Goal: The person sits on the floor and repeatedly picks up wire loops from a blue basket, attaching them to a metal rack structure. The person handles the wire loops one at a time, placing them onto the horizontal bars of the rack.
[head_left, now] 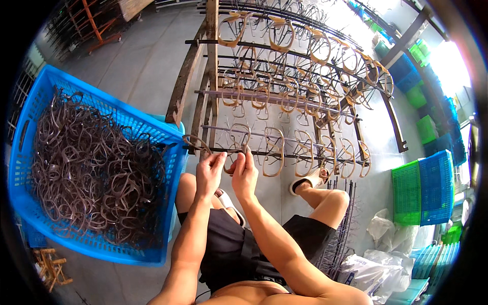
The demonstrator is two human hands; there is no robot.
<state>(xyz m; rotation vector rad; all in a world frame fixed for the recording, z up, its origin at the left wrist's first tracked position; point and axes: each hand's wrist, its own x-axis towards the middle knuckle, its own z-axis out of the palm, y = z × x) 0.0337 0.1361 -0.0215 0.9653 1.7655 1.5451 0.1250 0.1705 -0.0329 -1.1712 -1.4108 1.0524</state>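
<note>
My left hand (209, 173) pinches a brown loop-shaped frame (197, 144) that sticks out to the left, just over the corner of the blue basket (30, 127). My right hand (245, 175) is raised beside it, fingers closed on a second loop frame (238, 136) hanging at the lowest bar of the wire rack (284, 96). The rack stands tilted in front of me and carries rows of similar tan and brown loops on its hooks. The basket on my left is heaped with several dark brown loops (91, 173).
Stacked blue and green crates (422, 188) stand at the right, with more along the right wall. White plastic bags (376, 254) lie on the floor at lower right. A dark wire rack part (338, 234) leans by my right leg. Small wooden stool (51, 264) at lower left.
</note>
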